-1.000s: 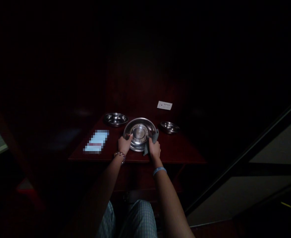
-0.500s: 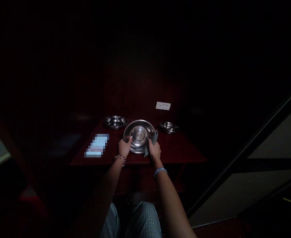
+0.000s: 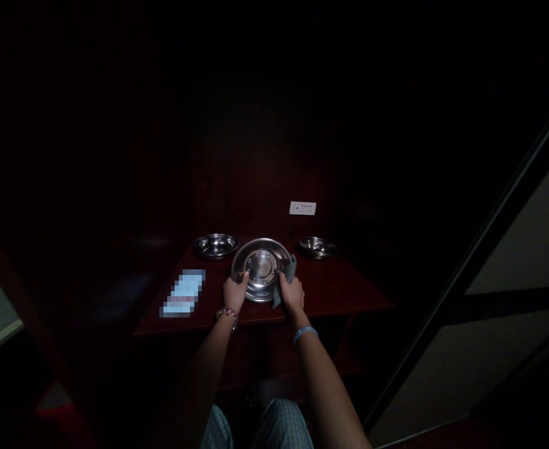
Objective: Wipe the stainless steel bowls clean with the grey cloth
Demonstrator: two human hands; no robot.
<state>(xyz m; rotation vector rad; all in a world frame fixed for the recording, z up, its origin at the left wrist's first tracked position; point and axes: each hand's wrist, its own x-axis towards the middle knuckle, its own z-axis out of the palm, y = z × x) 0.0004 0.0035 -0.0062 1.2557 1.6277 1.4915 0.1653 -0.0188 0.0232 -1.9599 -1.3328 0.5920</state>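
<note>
steel plate in two hands, cloth, two bowls

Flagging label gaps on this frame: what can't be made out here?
- On the table, the flat item beside the left hand: head view, pixelated over.
- Near rim of the large steel dish: head view, covered by the left hand, right hand and grey cloth.
- White wall plate: head view, markings too small.
- Surroundings beyond the table: too dark.

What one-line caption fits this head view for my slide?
Left hand holds a steel dish while the right hand presses a grey cloth to its rim, at a dark red table.
</note>
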